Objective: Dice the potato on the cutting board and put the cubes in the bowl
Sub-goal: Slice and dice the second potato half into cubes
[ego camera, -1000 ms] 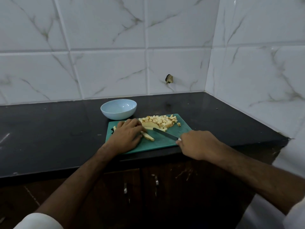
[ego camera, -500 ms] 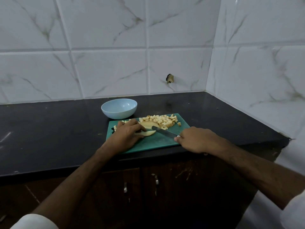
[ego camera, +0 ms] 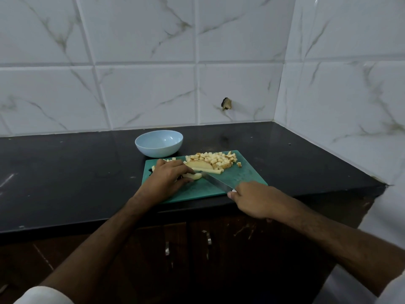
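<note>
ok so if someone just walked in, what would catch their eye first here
Probably the green cutting board at the dark counter's front edge, with a pile of potato cubes at its far side. On it the left hand holds down a potato piece while the right hand works a knife into it. Just behind stands an empty pale blue bowl.

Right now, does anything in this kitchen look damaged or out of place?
Yes: the wall tile behind the counter has a small broken hole with something brownish in it. The cabinet doors below show pale scratches or smears. On the cutting board nothing has spilled, and the bowl sits upright and empty.
</note>
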`<state>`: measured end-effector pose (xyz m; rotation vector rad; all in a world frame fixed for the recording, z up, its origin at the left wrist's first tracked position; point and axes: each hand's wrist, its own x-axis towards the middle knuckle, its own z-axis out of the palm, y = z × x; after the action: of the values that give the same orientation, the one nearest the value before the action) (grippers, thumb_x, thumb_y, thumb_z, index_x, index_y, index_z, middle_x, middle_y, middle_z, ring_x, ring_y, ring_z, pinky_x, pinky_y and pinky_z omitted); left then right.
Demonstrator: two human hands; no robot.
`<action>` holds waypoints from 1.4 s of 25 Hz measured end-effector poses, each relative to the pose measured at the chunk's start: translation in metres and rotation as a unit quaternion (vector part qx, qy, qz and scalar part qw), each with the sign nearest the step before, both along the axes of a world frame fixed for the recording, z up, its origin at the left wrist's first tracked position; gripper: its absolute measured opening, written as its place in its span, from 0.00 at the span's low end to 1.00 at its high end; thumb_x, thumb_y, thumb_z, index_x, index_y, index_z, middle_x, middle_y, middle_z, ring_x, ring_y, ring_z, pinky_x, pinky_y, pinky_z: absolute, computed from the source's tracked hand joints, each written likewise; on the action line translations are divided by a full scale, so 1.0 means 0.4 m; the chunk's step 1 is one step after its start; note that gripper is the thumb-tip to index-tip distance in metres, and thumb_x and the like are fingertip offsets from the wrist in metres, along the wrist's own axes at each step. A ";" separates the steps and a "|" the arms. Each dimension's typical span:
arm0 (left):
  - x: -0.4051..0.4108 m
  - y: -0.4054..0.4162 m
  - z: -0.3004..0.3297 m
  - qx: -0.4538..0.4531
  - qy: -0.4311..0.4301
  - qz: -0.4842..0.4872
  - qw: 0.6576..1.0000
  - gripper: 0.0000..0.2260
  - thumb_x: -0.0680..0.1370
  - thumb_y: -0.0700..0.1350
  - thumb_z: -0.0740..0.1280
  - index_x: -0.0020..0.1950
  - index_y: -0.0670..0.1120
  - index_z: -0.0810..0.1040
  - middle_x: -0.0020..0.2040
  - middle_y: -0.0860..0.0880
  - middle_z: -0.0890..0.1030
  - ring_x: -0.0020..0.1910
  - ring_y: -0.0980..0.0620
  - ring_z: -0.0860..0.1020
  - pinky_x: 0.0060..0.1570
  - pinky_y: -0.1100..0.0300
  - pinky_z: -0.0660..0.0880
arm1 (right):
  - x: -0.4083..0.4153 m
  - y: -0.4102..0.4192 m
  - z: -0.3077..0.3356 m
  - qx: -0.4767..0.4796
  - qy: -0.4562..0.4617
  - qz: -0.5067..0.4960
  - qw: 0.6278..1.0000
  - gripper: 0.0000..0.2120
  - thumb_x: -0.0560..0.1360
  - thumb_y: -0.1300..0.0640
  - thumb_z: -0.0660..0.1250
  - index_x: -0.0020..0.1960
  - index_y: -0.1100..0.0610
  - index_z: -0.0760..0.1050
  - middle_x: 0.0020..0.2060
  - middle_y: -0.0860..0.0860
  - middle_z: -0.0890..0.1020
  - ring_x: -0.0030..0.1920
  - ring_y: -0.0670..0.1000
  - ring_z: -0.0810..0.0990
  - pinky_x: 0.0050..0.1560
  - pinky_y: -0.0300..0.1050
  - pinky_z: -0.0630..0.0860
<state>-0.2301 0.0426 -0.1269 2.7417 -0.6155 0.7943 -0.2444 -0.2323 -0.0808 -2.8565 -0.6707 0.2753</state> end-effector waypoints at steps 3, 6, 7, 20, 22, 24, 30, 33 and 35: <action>-0.006 0.008 0.003 0.006 0.015 -0.023 1.000 0.11 0.78 0.52 0.71 0.59 0.53 0.81 0.51 0.56 0.81 0.50 0.55 0.77 0.51 0.51 0.68 | -0.016 0.000 -0.015 -0.039 -0.075 0.015 0.996 0.17 0.85 0.43 0.53 0.48 0.52 0.73 0.39 0.47 0.75 0.37 0.44 0.73 0.35 0.43 0.66; -0.013 0.024 0.003 -0.007 0.043 -0.040 0.998 0.12 0.78 0.47 0.72 0.62 0.51 0.82 0.51 0.54 0.81 0.52 0.54 0.78 0.54 0.49 0.69 | -0.023 0.003 -0.019 -0.089 -0.171 0.050 0.980 0.17 0.85 0.43 0.52 0.49 0.52 0.73 0.36 0.46 0.72 0.35 0.44 0.70 0.37 0.45 0.68; -0.017 0.028 0.004 -0.010 0.046 -0.038 0.998 0.13 0.78 0.46 0.72 0.62 0.51 0.82 0.51 0.54 0.81 0.52 0.53 0.78 0.54 0.48 0.69 | -0.019 0.005 -0.016 -0.093 -0.173 0.051 0.979 0.18 0.86 0.43 0.52 0.48 0.52 0.73 0.37 0.46 0.73 0.35 0.44 0.71 0.37 0.46 0.68; -0.024 0.029 0.002 -0.013 0.026 -0.037 0.999 0.09 0.77 0.47 0.73 0.57 0.52 0.83 0.49 0.57 0.81 0.50 0.58 0.77 0.53 0.52 0.70 | -0.016 0.012 -0.026 -0.015 -0.060 0.031 0.998 0.18 0.85 0.43 0.53 0.43 0.51 0.70 0.38 0.47 0.76 0.36 0.45 0.74 0.35 0.44 0.66; -0.026 0.032 -0.001 -0.030 0.020 -0.036 0.999 0.06 0.76 0.47 0.74 0.52 0.52 0.82 0.47 0.59 0.81 0.49 0.61 0.76 0.53 0.51 0.70 | -0.029 0.010 -0.028 -0.065 -0.160 0.054 0.983 0.16 0.85 0.43 0.52 0.45 0.51 0.68 0.37 0.46 0.73 0.35 0.44 0.71 0.35 0.44 0.64; -0.027 0.032 -0.001 -0.043 0.018 -0.033 0.998 0.05 0.75 0.47 0.75 0.49 0.52 0.82 0.46 0.60 0.82 0.47 0.63 0.76 0.54 0.51 0.69 | -0.031 0.010 -0.025 -0.083 -0.199 0.070 0.974 0.15 0.86 0.43 0.52 0.46 0.50 0.68 0.36 0.46 0.72 0.34 0.43 0.70 0.36 0.44 0.65; -0.024 0.032 0.002 -0.037 0.036 -0.040 0.998 0.07 0.76 0.49 0.74 0.53 0.51 0.84 0.46 0.59 0.81 0.48 0.63 0.75 0.52 0.59 0.66 | 0.003 0.015 0.005 -0.012 -0.079 0.029 0.996 0.19 0.86 0.42 0.51 0.44 0.51 0.72 0.40 0.49 0.78 0.39 0.47 0.76 0.35 0.43 0.66; -0.023 0.031 0.003 -0.030 0.037 -0.036 0.998 0.07 0.76 0.49 0.73 0.53 0.50 0.84 0.47 0.57 0.82 0.49 0.60 0.76 0.52 0.58 0.67 | -0.002 0.022 -0.011 -0.003 -0.042 0.035 0.998 0.19 0.85 0.42 0.53 0.44 0.52 0.72 0.39 0.49 0.78 0.38 0.47 0.75 0.36 0.44 0.68; -0.024 0.031 0.003 -0.028 0.039 -0.033 0.998 0.07 0.76 0.48 0.74 0.53 0.50 0.84 0.47 0.57 0.82 0.48 0.59 0.77 0.51 0.57 0.67 | -0.013 0.025 -0.024 -0.005 -0.046 0.038 0.998 0.18 0.85 0.43 0.54 0.45 0.52 0.72 0.39 0.49 0.78 0.37 0.46 0.75 0.36 0.44 0.67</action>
<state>-0.2397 0.0548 -0.1259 2.6736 -0.6536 0.6756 -0.2495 -0.2224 -0.0902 -2.8719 -0.7986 0.1589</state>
